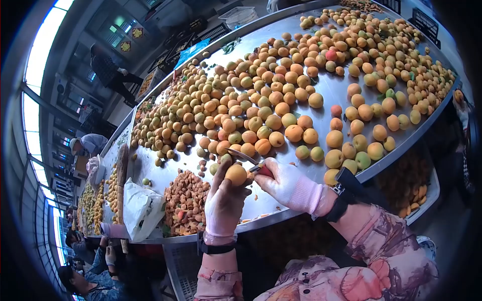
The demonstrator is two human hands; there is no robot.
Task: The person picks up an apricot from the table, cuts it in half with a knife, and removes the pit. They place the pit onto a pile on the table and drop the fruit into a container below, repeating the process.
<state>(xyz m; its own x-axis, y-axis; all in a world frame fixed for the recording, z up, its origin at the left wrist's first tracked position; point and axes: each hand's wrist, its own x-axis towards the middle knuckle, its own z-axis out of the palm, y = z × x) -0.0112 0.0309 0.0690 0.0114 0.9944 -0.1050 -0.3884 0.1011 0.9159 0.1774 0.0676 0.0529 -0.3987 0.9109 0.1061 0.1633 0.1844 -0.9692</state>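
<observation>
My left hand (224,193), in a dirtied white glove, is closed around a yellow-orange apricot (236,175). Close on its right, my right hand (286,183) in a white and pink glove grips a knife (243,155). The knife's blade points up and left, past the top of the held apricot. Beyond both hands, many loose apricots (271,95) are spread over the metal table (301,173). A heap of brown apricot pits (185,203) lies just left of my left hand.
A white plastic bag (142,208) rests left of the pits, beside a wooden divider (121,175). Below the table's right edge stands a tub of cut apricots (416,198). A white crate (182,273) sits below the front edge. Other people (93,276) work along the left.
</observation>
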